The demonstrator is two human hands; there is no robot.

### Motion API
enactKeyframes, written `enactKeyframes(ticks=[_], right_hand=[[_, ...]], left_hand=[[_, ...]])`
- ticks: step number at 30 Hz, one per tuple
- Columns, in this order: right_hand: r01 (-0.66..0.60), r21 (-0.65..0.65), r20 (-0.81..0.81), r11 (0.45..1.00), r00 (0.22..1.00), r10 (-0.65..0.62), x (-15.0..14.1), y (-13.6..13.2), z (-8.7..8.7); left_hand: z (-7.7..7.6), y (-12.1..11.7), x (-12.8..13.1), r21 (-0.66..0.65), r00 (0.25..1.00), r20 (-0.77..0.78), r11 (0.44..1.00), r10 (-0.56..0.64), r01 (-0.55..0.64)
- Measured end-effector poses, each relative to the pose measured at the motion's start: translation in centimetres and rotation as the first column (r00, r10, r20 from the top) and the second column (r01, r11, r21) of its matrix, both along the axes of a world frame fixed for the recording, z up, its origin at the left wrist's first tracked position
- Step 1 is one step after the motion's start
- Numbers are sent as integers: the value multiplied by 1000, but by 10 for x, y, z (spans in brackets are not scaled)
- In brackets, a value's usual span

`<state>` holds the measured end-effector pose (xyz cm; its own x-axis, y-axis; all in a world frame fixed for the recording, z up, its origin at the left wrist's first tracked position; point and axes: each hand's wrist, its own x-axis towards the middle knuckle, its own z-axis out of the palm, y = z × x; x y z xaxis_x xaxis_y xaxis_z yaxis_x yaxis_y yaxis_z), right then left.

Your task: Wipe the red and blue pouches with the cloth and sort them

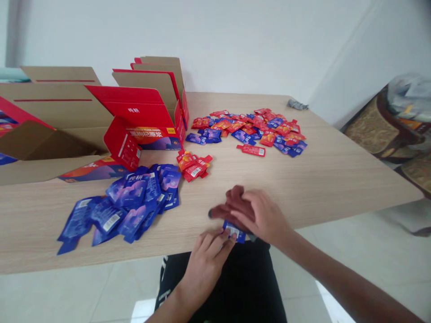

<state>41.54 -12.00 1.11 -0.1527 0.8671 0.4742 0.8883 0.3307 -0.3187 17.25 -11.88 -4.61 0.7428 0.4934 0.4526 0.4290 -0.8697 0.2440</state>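
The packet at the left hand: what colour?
The packet is mostly blue, as the head view shows.

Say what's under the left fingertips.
A small blue sachet, partly visible; the left hand covers some of it. Whatever lies beneath the sachet is hidden.

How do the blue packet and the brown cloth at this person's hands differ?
The blue packet is printed, with a pale label; the brown cloth looks plain.
The packet lies fairly flat; the cloth is bunched up.
The left hand's fingertips touch the packet; the right hand is on the cloth.
Both are near the table's front edge.
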Motion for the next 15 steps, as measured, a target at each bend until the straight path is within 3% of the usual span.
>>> enactKeyframes(ticks=[2, 4, 7, 10, 13, 15], right_hand=[[-131, -86, 49, 988, 990, 136, -13, -15, -10], [-144, -107, 79, 984, 985, 153, -15, -16, -22], [-48, -80, 110, 996, 992, 57, 1, 8, -31], [51, -39, 159, 998, 986, -44, 26, 41, -29], [153, 17, 164, 988, 974, -154, 48, 59, -19], [254, 80, 87, 964, 962, -261, 57, 56, -14]], left_hand=[[1, 0, 1, -9, 1000, -6, 1000, 3, -3], [0, 0, 0, -1, 1000, -20, 1000, 1, -1], [-2, 1, -2, 27, 1000, -22, 1000, -13, 14], [-1, 4, -3, 34, 1000, -10, 999, -27, 27], [11, 5, 1, 14, 999, -35, 1000, -24, 25], [21, 4, 8, -35, 996, -88, 999, -2, -1]])
